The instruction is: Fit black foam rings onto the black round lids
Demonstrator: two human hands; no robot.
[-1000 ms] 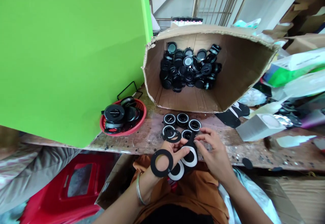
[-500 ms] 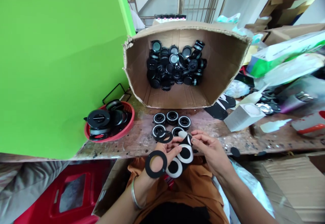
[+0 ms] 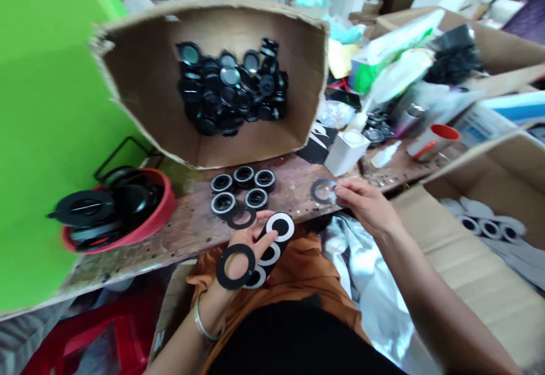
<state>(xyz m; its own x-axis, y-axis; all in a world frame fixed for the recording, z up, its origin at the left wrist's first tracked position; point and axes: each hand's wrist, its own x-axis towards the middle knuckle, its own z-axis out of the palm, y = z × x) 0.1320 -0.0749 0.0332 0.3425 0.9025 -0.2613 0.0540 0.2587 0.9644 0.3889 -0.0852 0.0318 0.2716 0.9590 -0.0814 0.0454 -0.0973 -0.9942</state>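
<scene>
In the head view, a strip of black-and-white ring stickers [image 3: 272, 247] is held in the left hand [image 3: 244, 250], fingers loosely curled around it above the lap, with a black ring [image 3: 235, 266] lying on the palm. A single ring [image 3: 323, 191] on the wooden bench [image 3: 293, 185] is touched by the fingertips of the right hand [image 3: 366, 207], fingers brought together. Five round black caps [image 3: 242, 188] are seen just before the tipped cardboard box [image 3: 140, 74], and a red basket [image 3: 157, 216] stands at the left.

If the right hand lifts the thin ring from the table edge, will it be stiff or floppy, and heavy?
The ring looks flat and thin, so probably light and somewhat bendable. Lying flush on the table, it may need sliding by the right hand.
</scene>
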